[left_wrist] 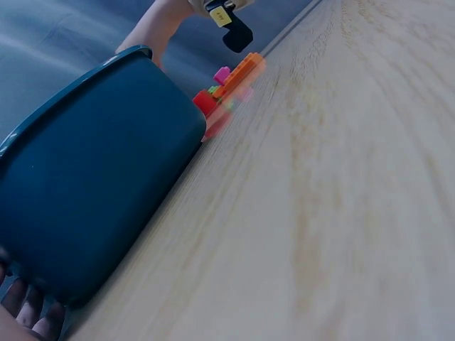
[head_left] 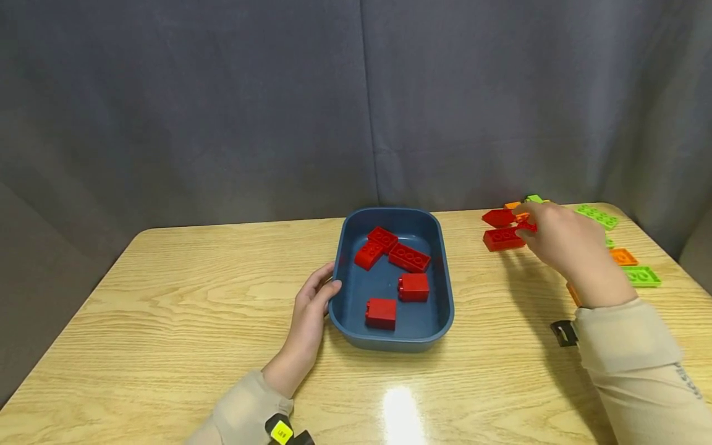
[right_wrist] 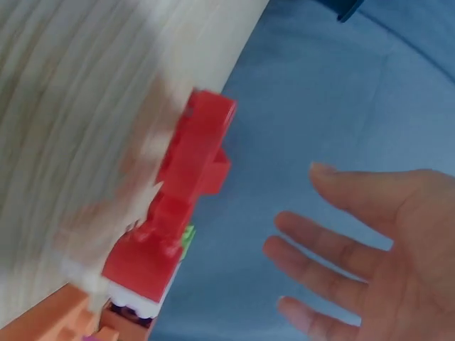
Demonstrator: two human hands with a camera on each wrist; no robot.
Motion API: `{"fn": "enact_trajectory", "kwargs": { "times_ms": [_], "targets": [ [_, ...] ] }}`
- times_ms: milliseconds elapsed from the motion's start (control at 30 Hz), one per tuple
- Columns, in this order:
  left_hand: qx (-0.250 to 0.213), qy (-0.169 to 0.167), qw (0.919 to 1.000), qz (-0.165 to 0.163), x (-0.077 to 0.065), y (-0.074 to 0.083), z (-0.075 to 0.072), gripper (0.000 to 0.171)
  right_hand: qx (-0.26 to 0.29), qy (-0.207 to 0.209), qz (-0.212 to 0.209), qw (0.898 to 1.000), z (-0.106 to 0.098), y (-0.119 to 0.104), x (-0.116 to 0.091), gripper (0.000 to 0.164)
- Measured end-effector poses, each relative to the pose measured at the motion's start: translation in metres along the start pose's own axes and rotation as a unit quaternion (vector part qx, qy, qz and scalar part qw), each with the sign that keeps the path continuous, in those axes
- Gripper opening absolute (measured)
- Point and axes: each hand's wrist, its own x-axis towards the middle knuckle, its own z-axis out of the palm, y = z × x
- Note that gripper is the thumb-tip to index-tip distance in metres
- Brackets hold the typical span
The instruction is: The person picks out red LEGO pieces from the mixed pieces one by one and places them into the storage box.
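A blue plastic bin (head_left: 389,343) sits mid-table with several red toy building bricks (head_left: 413,287) inside. My left hand (head_left: 306,312) grips its left side, thumb over the rim and fingers against the outer wall. In the left wrist view, those fingers (left_wrist: 30,309) show at the bottom corner beside the bin. Over at the right, my right hand (head_left: 567,247) hovers above the loose bricks. A long red brick (head_left: 504,240) and a pointed red piece (head_left: 497,217) lie near its fingertips. The right wrist view shows this hand (right_wrist: 384,263) with fingers spread apart, holding nothing.
Green plates (head_left: 641,276) and orange bricks (head_left: 623,257) lie at the table's right, partly behind my right hand and sleeve. A grey curtain (head_left: 267,111) hangs along the back edge. The wooden tabletop (head_left: 194,296) extends left of the bin.
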Motion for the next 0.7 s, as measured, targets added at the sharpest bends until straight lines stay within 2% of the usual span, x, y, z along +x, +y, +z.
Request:
{"fn": "enact_trajectory", "kwargs": {
  "times_ms": [167, 333, 500, 700],
  "targets": [
    [-0.002, -0.001, 1.0000, 0.003, 0.000, 0.000, 0.000, 0.045, -0.001, -0.042, 0.038, 0.998, 0.002, 0.014, -0.001, 0.039],
    [-0.001, -0.001, 1.0000, 0.002, -0.001, 0.001, 0.000, 0.045, 0.009, -0.087, 0.091, 0.992, 0.001, 0.024, -0.003, 0.044],
    [-0.002, -0.001, 1.0000, 0.004, -0.001, 0.002, 0.000, 0.044, 0.004, -0.123, 0.114, 0.986, 0.002, 0.031, -0.005, 0.046],
    [0.002, -0.005, 1.0000, 0.005, -0.001, 0.003, -0.001, 0.044, -0.002, -0.127, 0.133, 0.983, 0.005, 0.035, -0.006, 0.046]
  ]
}}
